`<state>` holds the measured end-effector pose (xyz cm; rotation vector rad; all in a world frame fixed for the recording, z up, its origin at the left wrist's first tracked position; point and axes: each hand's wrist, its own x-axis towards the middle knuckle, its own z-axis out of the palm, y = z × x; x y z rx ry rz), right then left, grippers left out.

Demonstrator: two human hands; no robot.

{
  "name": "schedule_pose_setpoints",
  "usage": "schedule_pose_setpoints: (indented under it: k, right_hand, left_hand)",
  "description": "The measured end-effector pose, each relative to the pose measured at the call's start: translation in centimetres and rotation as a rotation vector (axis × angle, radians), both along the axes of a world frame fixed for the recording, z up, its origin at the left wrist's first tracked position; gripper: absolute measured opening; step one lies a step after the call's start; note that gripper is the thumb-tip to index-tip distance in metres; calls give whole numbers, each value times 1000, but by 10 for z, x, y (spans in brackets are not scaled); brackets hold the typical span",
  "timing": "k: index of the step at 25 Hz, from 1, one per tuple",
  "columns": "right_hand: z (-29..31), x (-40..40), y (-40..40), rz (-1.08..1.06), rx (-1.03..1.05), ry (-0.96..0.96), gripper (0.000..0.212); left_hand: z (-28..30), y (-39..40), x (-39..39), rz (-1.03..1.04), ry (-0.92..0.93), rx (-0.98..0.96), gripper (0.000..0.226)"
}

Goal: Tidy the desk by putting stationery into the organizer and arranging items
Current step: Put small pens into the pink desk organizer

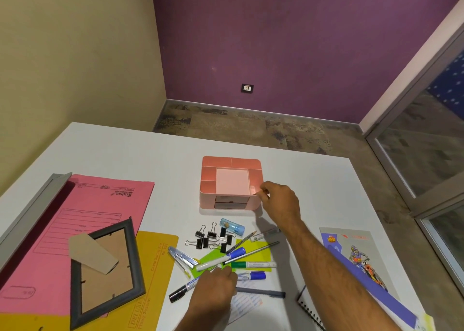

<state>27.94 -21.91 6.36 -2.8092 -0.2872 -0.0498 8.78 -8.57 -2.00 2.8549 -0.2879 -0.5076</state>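
Note:
The pink organizer [208,187] stands mid-desk with a white note pad in its middle well and two small drawers in front. My right hand [280,201] hovers at its right front corner, fingertips bent over the right compartment; I cannot see whether they hold anything. My left hand [213,286] lies on the pile of markers near the front edge, fingers curled round the white marker with a blue cap [221,259]. A black marker [180,290] pokes out from under that hand. Green [253,264] and blue [252,276] markers, a pencil [253,250] and several binder clips [209,236] lie loose.
A stapler [182,256], green sticky notes [261,246] and a blue clear case [232,226] sit around the pile. A grey picture frame [136,273] lies on pink [100,205] and yellow [155,275] folders at left. A motorbike-cover notebook [351,250] and a spiral pad [307,308] lie right.

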Motion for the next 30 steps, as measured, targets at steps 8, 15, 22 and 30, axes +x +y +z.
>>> schedule_pose_setpoints:
  k: [8,15,22,30]
  right_hand:
    - [9,-5,-41,-253,683,84,22]
    - [24,-29,-46,-235,1215,436,25]
    - [37,-26,-24,-202,1127,202,13]
    - [37,5,-6,-237,832,-314,15]
  left_hand:
    - [27,10,15,396,-207,-421,11]
    - [38,3,48,725,-199,-695,23]
    - [41,-3,63,752,-197,-774,13]
    - [9,-19,62,281,-98,-102,33]
